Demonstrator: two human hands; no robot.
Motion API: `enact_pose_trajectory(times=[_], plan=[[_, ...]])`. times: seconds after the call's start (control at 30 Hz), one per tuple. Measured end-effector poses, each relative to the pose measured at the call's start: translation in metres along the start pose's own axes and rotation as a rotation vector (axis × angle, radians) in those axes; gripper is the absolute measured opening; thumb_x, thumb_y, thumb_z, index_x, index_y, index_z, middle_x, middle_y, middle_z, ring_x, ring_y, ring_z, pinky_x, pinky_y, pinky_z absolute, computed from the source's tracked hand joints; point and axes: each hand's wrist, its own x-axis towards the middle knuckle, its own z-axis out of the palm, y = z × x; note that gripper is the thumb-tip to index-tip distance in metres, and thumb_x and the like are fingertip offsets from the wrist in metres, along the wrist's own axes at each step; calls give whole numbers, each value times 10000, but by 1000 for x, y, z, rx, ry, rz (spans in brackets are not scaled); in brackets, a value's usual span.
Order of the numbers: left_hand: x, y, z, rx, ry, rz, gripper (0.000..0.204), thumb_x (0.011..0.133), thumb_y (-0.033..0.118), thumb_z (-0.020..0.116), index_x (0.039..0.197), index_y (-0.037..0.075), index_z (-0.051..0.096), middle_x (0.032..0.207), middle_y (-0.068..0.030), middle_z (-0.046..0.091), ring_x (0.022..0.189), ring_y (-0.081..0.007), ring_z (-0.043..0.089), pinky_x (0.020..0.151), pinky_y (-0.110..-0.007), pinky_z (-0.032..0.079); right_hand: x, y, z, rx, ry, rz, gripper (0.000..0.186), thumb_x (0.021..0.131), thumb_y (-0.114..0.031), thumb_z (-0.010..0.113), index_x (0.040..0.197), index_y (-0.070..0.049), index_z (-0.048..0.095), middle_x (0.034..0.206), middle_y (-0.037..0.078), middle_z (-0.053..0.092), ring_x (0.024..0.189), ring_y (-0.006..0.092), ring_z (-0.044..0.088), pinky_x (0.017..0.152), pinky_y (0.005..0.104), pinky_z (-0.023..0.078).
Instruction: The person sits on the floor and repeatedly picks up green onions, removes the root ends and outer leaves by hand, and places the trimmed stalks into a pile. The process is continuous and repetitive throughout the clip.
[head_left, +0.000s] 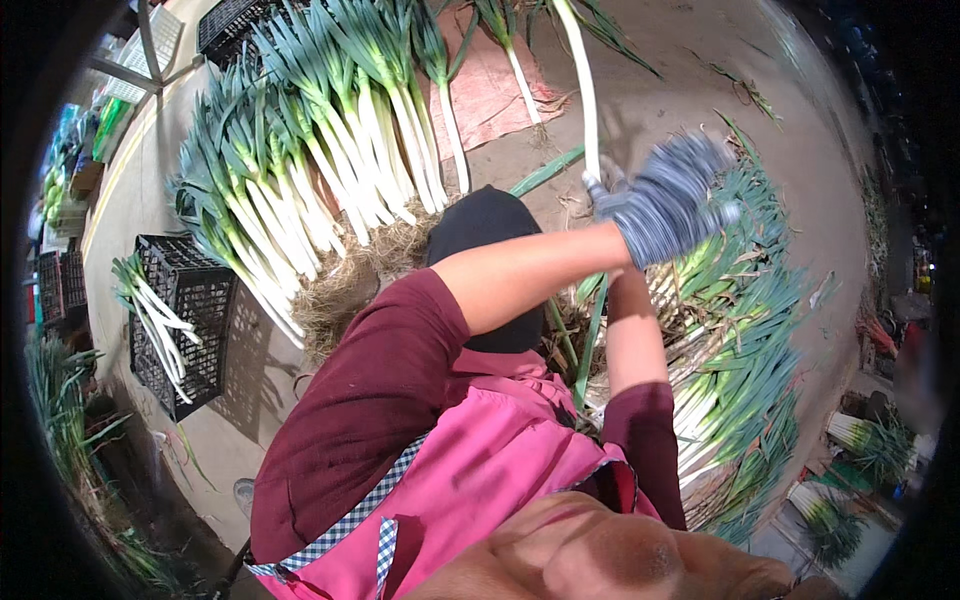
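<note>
A long leek [586, 90] stands before me, its white stalk running from the far edge down to a grey glove. That glove is on my right hand [607, 184], mostly hidden behind my left wrist; its visible fingers close round the stalk's lower end. My left arm crosses over the right one. My left hand [675, 198], in a grey striped glove, is smeared by motion just right of the stalk, above a heap of leaves and leeks [735, 330]. Whether it holds anything is unclear.
Trimmed leeks [330, 150] lie in a broad row at the far left, roots toward me. Single leeks lie beside them, by a reddish sheet [495, 85]. A black crate [185, 310] with several thin stalks stands left. More leek bundles [835, 525] lie at the right.
</note>
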Motion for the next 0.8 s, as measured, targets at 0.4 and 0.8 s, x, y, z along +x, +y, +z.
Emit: enact_pose_trajectory(times=[0.4,0.8], plan=[[-67,25,29,135,-1247,606,139,616,186,557,693,92,624,670,-71,602,627,-253,587,544,-374,429,-224,113,-7,59,-254,471,261,808,-197,538,1008,-29,553,950,103,585,871,197,536,764,313,400],[-88,15,43,360,-1425,569,223,757,260,489,872,79,549,765,-122,595,728,-286,577,618,-404,438,-334,142,-171,58,550,756,300,796,-140,555,1087,-76,516,858,103,599,693,201,566,618,331,448]])
